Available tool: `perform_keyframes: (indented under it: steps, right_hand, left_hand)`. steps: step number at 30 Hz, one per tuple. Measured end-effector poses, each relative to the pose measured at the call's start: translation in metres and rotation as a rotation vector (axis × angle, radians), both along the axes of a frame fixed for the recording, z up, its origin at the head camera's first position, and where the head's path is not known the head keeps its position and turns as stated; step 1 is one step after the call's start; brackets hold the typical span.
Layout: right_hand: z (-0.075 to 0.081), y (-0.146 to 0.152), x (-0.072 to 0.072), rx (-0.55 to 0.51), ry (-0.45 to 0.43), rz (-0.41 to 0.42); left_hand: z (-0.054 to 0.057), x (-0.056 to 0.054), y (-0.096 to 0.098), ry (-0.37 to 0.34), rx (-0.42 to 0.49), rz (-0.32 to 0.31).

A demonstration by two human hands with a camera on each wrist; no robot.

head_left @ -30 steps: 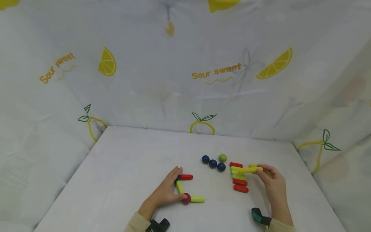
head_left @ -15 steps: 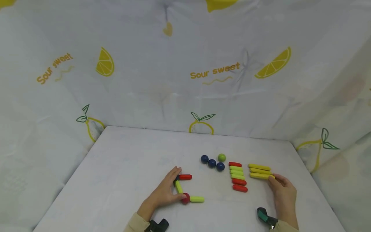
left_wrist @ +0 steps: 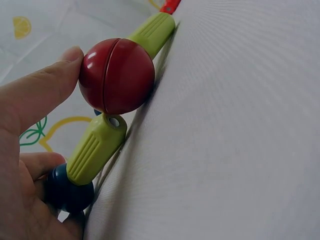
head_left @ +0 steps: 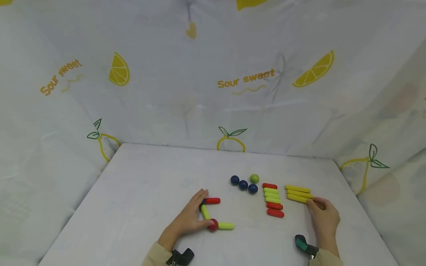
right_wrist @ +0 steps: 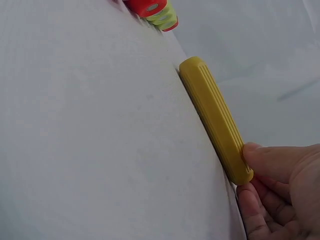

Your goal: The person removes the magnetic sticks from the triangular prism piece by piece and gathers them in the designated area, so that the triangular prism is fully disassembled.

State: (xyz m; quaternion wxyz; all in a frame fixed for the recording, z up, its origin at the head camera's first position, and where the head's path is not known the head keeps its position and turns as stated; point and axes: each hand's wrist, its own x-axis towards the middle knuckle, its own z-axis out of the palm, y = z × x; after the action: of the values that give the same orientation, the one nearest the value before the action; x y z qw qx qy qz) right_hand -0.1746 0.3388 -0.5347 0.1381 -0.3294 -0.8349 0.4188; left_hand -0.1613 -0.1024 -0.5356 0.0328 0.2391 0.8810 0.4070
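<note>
My left hand (head_left: 188,221) spans a small frame of magnetic building sticks and balls. Its thumb presses the red ball (left_wrist: 117,75), and its fingers curl round a dark blue ball (left_wrist: 69,192). A lime green stick (left_wrist: 97,150) joins these balls. Another lime green stick (head_left: 226,226) points right from the red ball, and a red stick (head_left: 213,200) points right from the blue one. My right hand (head_left: 325,217) pinches the near end of a long yellow stick (right_wrist: 215,117) between thumb and fingers. That stick lies alongside two more yellow sticks (head_left: 297,188) on the table.
Left of the yellow sticks lies a column of red sticks (head_left: 275,213) and lime green sticks (head_left: 271,195). Three dark blue balls (head_left: 243,185) and a green ball (head_left: 254,178) sit farther back on the white table (head_left: 149,170). A lemon-print cloth (head_left: 186,92) hangs behind.
My right hand has carried the yellow stick rightward from over the lime green sticks, laid it by the other two yellow ones and pushed it close against them. The left hand stays put.
</note>
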Motion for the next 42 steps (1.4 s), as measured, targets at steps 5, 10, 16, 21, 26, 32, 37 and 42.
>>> perform_keyframes:
  steps: [5, 10, 16, 21, 26, 32, 37, 42]
  right_hand:
    - [0.004, -0.003, 0.001, 0.033, 0.026, 0.004]
    - [0.025, -0.017, 0.006, 0.040, 0.183, -0.004]
    - [0.032, -0.057, -0.003, 0.063, 0.337, 0.285]
    - [0.021, -0.092, -0.008, -0.033, 0.294, 0.537]
    - [0.054, -0.149, 0.007, -0.235, 0.121, 0.708]
    - [0.041, -0.187, 0.001, -0.332, 0.048, 0.982]
    - [0.034, -0.205, -0.012, -0.326, 0.045, 1.202]
    - [0.024, -0.219, -0.020, -0.300, 0.006, 1.198]
  left_hand:
    - [0.003, -0.001, -0.001, 0.009, -0.010, -0.002]
    - [0.001, -0.001, -0.001, 0.013, -0.027, -0.009]
    - [-0.002, -0.002, -0.001, 0.026, -0.018, -0.010]
    - [-0.004, -0.002, -0.001, 0.014, -0.017, -0.007]
    - [-0.001, 0.000, -0.001, -0.001, -0.015, -0.006]
    - [0.004, 0.000, -0.001, -0.030, -0.018, 0.008]
    - [0.003, 0.000, 0.000, -0.029, -0.018, 0.028]
    - [-0.001, -0.001, -0.001, 0.004, -0.004, 0.029]
